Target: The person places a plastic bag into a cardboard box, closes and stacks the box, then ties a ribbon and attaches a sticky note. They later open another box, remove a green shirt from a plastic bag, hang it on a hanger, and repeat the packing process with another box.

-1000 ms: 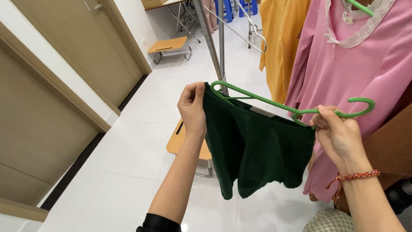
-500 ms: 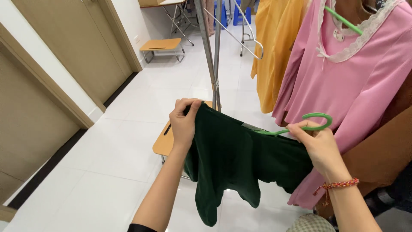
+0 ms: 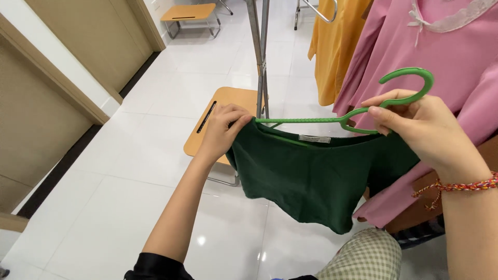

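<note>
A dark green top (image 3: 316,176) hangs in front of you at the centre of the view, draped on a green plastic hanger (image 3: 332,120). Your left hand (image 3: 223,129) sits at nine o'clock from the garment, its fingers (image 3: 239,118) pinched shut over the top's shoulder where the hanger's left tip meets the cloth. Your right hand (image 3: 420,127) is at three o'clock, fingers closed around the hanger's neck just below the curved hook, which rises free at one o'clock from the garment and catches on nothing. A braided red bracelet (image 3: 456,185) circles that wrist.

Compared with a second ago, the hanger now lies closer to level and the left shoulder of the top has been drawn further along its arm, so the cloth spreads wider between your hands; the neckline with its small label (image 3: 314,139) now faces you. Judging by this, the left side looks nearly seated, while the right side is hidden behind your hand.

Beyond the garment, at twelve o'clock, stand the metal rack poles (image 3: 260,52). At two o'clock hangs a pink dress (image 3: 415,46), with a yellow garment (image 3: 337,46) at one o'clock. A small wooden stool (image 3: 207,124) stands on the white tiled floor (image 3: 114,197) at ten o'clock.
</note>
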